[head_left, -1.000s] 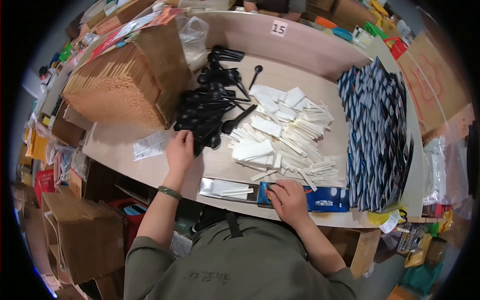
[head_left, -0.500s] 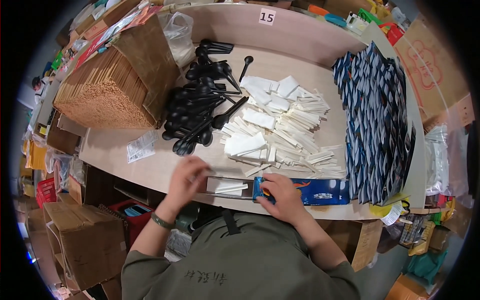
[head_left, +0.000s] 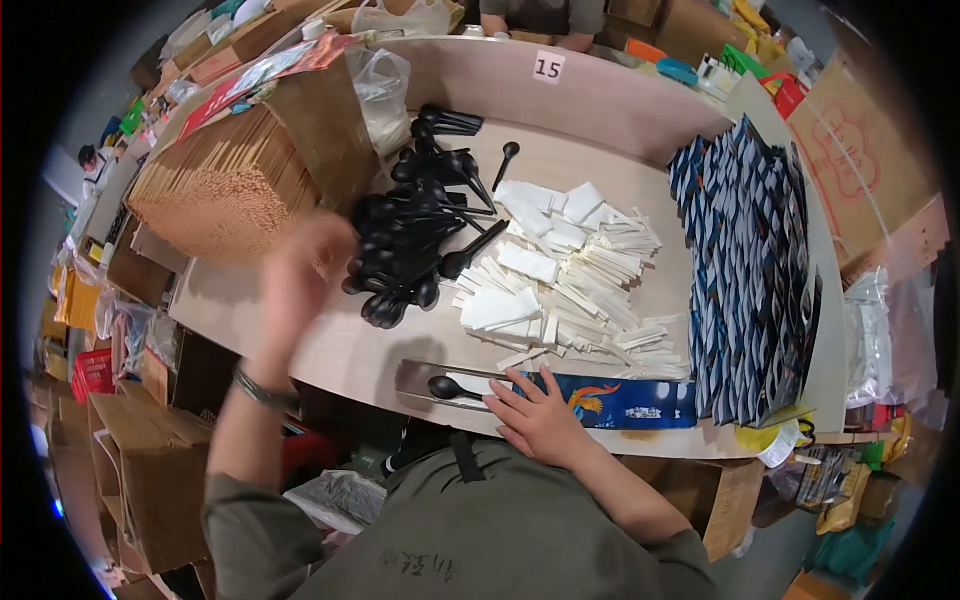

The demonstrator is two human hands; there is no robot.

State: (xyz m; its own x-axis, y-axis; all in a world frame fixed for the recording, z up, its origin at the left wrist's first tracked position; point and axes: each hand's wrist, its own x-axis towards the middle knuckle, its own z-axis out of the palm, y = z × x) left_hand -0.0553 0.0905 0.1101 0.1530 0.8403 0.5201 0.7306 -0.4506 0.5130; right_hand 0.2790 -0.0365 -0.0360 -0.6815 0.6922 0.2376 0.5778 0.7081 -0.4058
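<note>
A long blue printed packet (head_left: 640,400) lies along the table's near edge, its clear end (head_left: 412,380) stretching left. On that clear part rest a black spoon (head_left: 445,387) and a white napkin (head_left: 480,382), partly covered by my right hand (head_left: 540,415). That hand is open, fingers spread flat across the packet. My left hand (head_left: 305,275) is raised in front of a box of wooden chopsticks (head_left: 215,205); motion blur hides its fingers, so I cannot tell whether it holds anything.
Black spoons (head_left: 400,240) are heaped left of centre. White napkins (head_left: 500,310) and thin paper-wrapped sticks (head_left: 610,260) lie in the middle. Blue-silver packets (head_left: 750,280) stand in a dense row at right. A partition (head_left: 620,90) closes the back; a person (head_left: 540,15) is behind it.
A black spoon now lies on the napkin at the packet's clear end. My left hand has moved up and left to the chopsticks. My right hand has flattened on the packet.
</note>
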